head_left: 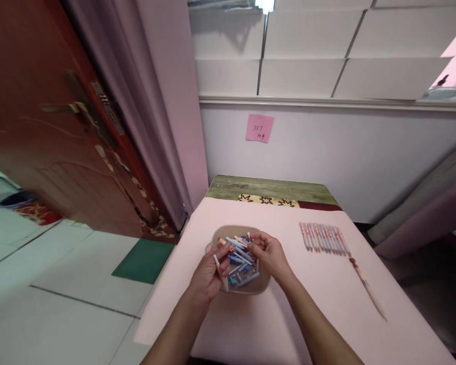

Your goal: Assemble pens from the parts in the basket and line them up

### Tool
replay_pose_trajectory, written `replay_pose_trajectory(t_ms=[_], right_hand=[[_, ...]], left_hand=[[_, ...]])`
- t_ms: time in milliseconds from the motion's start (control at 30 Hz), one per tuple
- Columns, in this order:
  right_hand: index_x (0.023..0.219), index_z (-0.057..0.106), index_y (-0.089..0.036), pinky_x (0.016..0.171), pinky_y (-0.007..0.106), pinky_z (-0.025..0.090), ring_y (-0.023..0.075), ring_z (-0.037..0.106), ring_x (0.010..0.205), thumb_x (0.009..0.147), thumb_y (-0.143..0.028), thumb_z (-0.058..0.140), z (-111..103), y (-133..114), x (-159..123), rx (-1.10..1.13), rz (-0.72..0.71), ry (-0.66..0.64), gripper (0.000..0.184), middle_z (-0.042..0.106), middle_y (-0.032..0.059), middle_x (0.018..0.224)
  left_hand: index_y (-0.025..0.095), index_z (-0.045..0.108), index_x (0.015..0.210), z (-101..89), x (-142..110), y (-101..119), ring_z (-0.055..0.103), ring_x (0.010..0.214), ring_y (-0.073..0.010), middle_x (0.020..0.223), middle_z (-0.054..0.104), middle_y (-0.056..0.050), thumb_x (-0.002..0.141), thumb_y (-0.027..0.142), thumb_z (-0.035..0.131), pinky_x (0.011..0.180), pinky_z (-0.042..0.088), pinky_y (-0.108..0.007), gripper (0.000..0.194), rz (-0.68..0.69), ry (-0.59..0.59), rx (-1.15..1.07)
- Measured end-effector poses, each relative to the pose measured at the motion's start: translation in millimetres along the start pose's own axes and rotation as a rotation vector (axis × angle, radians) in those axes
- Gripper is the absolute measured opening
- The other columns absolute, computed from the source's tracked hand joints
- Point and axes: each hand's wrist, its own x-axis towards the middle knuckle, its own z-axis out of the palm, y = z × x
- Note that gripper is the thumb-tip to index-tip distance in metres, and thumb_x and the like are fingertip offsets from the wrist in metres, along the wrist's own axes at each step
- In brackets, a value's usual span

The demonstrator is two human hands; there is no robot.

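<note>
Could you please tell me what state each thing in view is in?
Door: open, latch edge exposed
Pink note: stuck to the wall
Container: uncovered, holding loose pen parts
Row of pens: lying side by side
Single pen: lying apart, slanted
Left hand: closed on pale tube
Right hand: fingers pinched

My bare left hand and bare right hand, near the centre of the frame, have slender fingers, with nails too small to make out clearly. Below them, my bare left forearm broadens smoothly from a narrow wrist toward the bottom edge, and my bare right forearm widens likewise toward the lower right.
</note>
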Motion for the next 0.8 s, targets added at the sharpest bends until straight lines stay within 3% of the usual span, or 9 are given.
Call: replay_pose_trajectory(t_ms=[67, 167, 300, 533, 800], right_hand=[[0.092, 0.061, -0.016, 0.048, 0.023, 0.042, 0.0111, 0.052, 0.046, 0.069, -0.03, 0.063, 0.3, 3.1, -0.5, 0.031, 0.04, -0.055, 0.026, 0.057, -0.0051, 0.056], [0.088, 0.065, -0.016, 0.045, 0.021, 0.037, 0.0102, 0.049, 0.043, 0.07, -0.024, 0.058, 2.1, 7.8, -3.6, -0.093, 0.044, -0.123, 0.021, 0.054, -0.0058, 0.05], [0.1, 0.067, -0.017, 0.047, 0.022, 0.038, 0.0112, 0.051, 0.048, 0.073, -0.023, 0.054, 2.4, 11.1, -5.1, -0.174, 0.005, -0.122, 0.03, 0.058, -0.0036, 0.056], [0.106, 0.061, -0.016, 0.049, 0.023, 0.04, 0.0103, 0.051, 0.049, 0.071, -0.033, 0.06, 6.9, 6.7, -5.1, 0.098, 0.071, -0.102, 0.039, 0.062, -0.0022, 0.067], [0.105, 0.063, -0.017, 0.048, 0.02, 0.034, 0.0081, 0.046, 0.049, 0.07, -0.031, 0.065, 10.0, -2.9, -11.9, 0.141, 0.071, -0.14, 0.038, 0.056, -0.0051, 0.064]], left_hand=[[0.009, 0.058, 0.076, 2.9, 5.5, -3.3, 0.03, 0.035, 0.0025, 0.07, 0.063, -0.001, 0.068, 0.016, 0.076, 0.032, 0.025, -0.012, 0.021, -0.012, -0.015, -0.009], [0.009, 0.058, 0.076, -0.7, 9.4, -5.5, 0.03, 0.035, 0.0024, 0.07, 0.064, -0.002, 0.07, 0.015, 0.074, 0.031, 0.025, -0.012, 0.019, -0.004, -0.002, -0.016], [0.01, 0.056, 0.073, -8.7, 8.5, -4.6, 0.031, 0.035, 0.0026, 0.069, 0.063, -0.002, 0.07, 0.013, 0.073, 0.031, 0.024, -0.011, 0.018, 0.015, 0.059, -0.027], [0.011, 0.056, 0.075, -9.4, 9.9, -7.9, 0.031, 0.034, 0.0018, 0.068, 0.063, -0.001, 0.069, 0.012, 0.074, 0.03, 0.025, -0.012, 0.019, -0.014, 0.074, -0.052], [0.009, 0.06, 0.075, -10.8, 9.6, -15.3, 0.034, 0.036, 0.0012, 0.065, 0.06, 0.001, 0.071, 0.012, 0.074, 0.031, 0.028, -0.012, 0.015, -0.038, 0.049, -0.039]])
